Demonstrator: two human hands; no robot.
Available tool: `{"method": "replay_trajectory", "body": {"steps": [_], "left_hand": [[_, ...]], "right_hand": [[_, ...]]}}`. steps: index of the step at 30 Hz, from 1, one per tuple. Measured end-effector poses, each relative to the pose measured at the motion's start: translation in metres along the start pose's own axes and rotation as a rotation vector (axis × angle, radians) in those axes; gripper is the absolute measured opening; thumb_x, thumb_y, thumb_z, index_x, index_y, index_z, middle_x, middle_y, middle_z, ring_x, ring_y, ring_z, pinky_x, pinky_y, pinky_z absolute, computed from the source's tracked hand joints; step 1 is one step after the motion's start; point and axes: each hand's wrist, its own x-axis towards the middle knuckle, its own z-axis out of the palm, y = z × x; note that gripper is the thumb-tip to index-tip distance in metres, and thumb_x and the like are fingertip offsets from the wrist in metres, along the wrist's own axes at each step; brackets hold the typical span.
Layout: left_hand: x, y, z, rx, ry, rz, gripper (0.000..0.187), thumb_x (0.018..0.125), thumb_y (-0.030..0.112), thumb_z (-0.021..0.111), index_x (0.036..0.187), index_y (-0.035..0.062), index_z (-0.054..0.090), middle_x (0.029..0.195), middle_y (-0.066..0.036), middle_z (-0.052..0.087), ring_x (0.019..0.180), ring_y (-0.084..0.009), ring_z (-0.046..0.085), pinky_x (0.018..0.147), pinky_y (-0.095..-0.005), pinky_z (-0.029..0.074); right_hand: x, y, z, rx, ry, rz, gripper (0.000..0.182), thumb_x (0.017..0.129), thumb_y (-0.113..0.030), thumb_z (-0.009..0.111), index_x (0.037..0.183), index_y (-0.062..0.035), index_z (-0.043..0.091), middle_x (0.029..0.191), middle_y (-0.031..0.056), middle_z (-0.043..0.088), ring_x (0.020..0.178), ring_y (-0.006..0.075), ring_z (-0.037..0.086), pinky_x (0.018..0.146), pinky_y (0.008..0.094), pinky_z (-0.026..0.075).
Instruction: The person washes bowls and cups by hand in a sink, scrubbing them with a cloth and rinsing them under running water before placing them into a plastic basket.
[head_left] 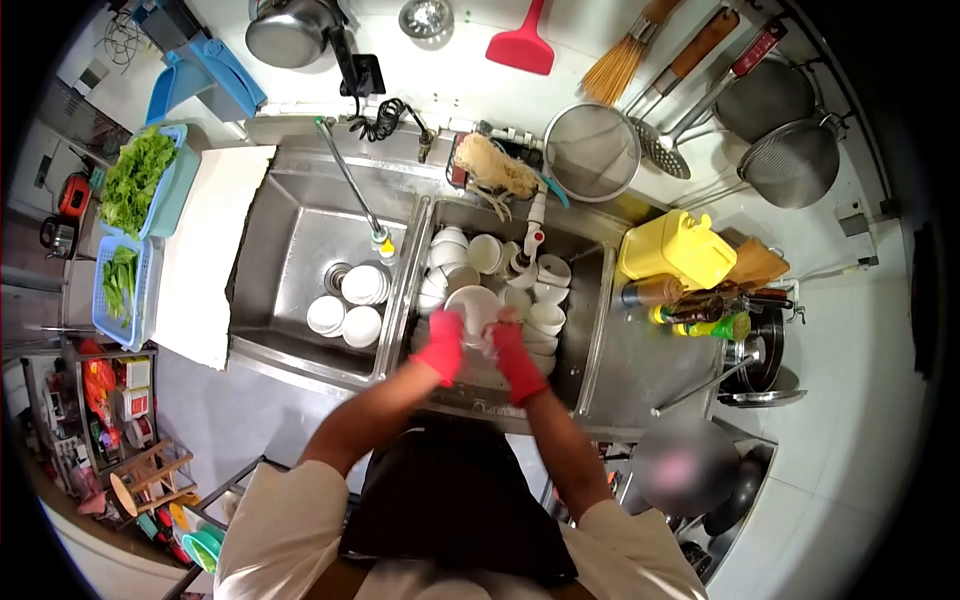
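Both hands wear red gloves and work over the right sink basin [590, 372]. My left hand [443, 345] grips the near left edge of a white bowl [472, 308]. At the bowl's right edge, my right hand [510, 352] is closed with its fingers curled inward; blur hides what is in them. Several white bowls and cups [486, 254] crowd the basin around and beyond the hands. A white faucet pipe [536, 210] comes down among them. In the left basin [305, 225], stacks of white bowls [361, 327] sit by the drain [338, 276].
A green-tipped metal faucet [350, 175] slants over the left basin. Left of it lie a white board [205, 250] and baskets of leafy greens [138, 185]. A yellow jug [675, 248] and bottles [715, 325] stand at right. Strainers [592, 152] and a brush [625, 60] hang behind.
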Motion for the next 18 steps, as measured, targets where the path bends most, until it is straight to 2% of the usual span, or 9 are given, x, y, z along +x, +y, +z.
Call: {"method": "replay_trajectory", "body": {"steps": [2, 3, 4, 6, 9, 11, 12, 15, 18], "left_hand": [[0.047, -0.011, -0.018, 0.177, -0.58, -0.222, 0.034, 0.071, 0.006, 0.046, 0.104, 0.0028, 0.053, 0.088, -0.009, 0.058, 0.074, -0.0191, 0.053, 0.068, -0.0335, 0.045], [0.042, -0.008, -0.016, 0.177, -0.581, -0.215, 0.034, 0.071, 0.006, 0.046, 0.104, 0.0028, 0.053, 0.088, -0.009, 0.058, 0.074, -0.0191, 0.053, 0.068, -0.0335, 0.045], [0.023, -0.011, -0.014, 0.107, -0.444, 0.008, 0.035, 0.071, 0.004, 0.046, 0.105, 0.0024, 0.053, 0.086, -0.009, 0.058, 0.074, -0.0192, 0.053, 0.068, -0.0328, 0.045], [0.017, -0.044, 0.005, -0.014, 0.005, 0.353, 0.038, 0.07, 0.001, 0.046, 0.108, 0.0017, 0.053, 0.083, -0.009, 0.059, 0.074, -0.0196, 0.054, 0.067, -0.0294, 0.045], [0.04, -0.068, 0.01, 0.021, 0.116, 0.295, 0.042, 0.068, -0.004, 0.05, 0.11, 0.0006, 0.052, 0.086, -0.008, 0.059, 0.073, -0.0166, 0.055, 0.064, -0.0279, 0.045], [0.131, -0.115, -0.02, 0.293, -0.203, 0.043, 0.039, 0.071, -0.005, 0.05, 0.109, 0.0007, 0.053, 0.084, -0.008, 0.058, 0.071, -0.0146, 0.054, 0.062, -0.0273, 0.045], [0.072, -0.045, -0.012, 0.038, -0.298, 0.09, 0.036, 0.074, -0.003, 0.048, 0.11, 0.0008, 0.051, 0.082, -0.008, 0.058, 0.064, -0.012, 0.052, 0.057, -0.0229, 0.043], [0.092, -0.053, -0.023, 0.288, -0.364, 0.053, 0.039, 0.077, -0.003, 0.044, 0.116, 0.0006, 0.044, 0.086, -0.01, 0.057, 0.06, -0.0109, 0.048, 0.054, -0.0182, 0.041], [0.116, -0.104, -0.033, -0.273, -0.441, -0.154, 0.034, 0.078, 0.0, 0.044, 0.112, -0.0006, 0.045, 0.087, -0.012, 0.057, 0.065, -0.0107, 0.05, 0.054, -0.0194, 0.04]], "right_hand": [[0.002, -0.006, -0.018, -0.061, -0.203, 0.085, 0.008, 0.077, -0.01, 0.046, 0.072, -0.0066, 0.051, 0.058, 0.0046, 0.052, 0.046, 0.0142, 0.046, 0.037, 0.0274, 0.033], [0.003, -0.011, -0.018, -0.043, -0.277, 0.078, 0.006, 0.077, -0.011, 0.046, 0.077, -0.0061, 0.051, 0.062, 0.0045, 0.054, 0.047, 0.0138, 0.045, 0.038, 0.0261, 0.033], [0.01, 0.012, -0.017, -0.047, -0.278, 0.084, 0.006, 0.077, -0.011, 0.046, 0.077, -0.0061, 0.051, 0.062, 0.0045, 0.054, 0.047, 0.0138, 0.045, 0.038, 0.0261, 0.033], [0.053, 0.069, -0.003, -0.018, 0.288, -0.25, 0.02, 0.074, -0.022, 0.051, 0.081, -0.0042, 0.058, 0.069, 0.0086, 0.054, 0.06, 0.0169, 0.052, 0.043, 0.029, 0.041], [0.015, 0.032, 0.035, 0.577, 0.254, -0.029, 0.016, 0.081, -0.02, 0.049, 0.088, -0.0061, 0.051, 0.086, 0.0084, 0.056, 0.068, 0.0168, 0.052, 0.054, 0.0302, 0.044], [0.007, 0.019, 0.022, 0.225, 0.091, -0.073, 0.014, 0.08, -0.019, 0.05, 0.086, -0.0062, 0.051, 0.083, 0.0081, 0.054, 0.069, 0.0167, 0.052, 0.056, 0.0305, 0.044], [0.003, 0.014, 0.015, 0.031, 0.046, -0.156, 0.013, 0.08, -0.018, 0.051, 0.085, -0.0063, 0.051, 0.081, 0.008, 0.054, 0.069, 0.0167, 0.052, 0.057, 0.0307, 0.043], [0.001, -0.003, 0.004, -0.637, 0.235, -0.549, 0.011, 0.078, -0.017, 0.053, 0.082, -0.0065, 0.051, 0.077, 0.0076, 0.052, 0.07, 0.0166, 0.052, 0.059, 0.0312, 0.042], [0.006, -0.014, 0.009, -0.878, 0.253, -0.671, 0.013, 0.078, -0.019, 0.052, 0.08, -0.0055, 0.052, 0.074, 0.0081, 0.052, 0.07, 0.0179, 0.053, 0.06, 0.0325, 0.043]]}}
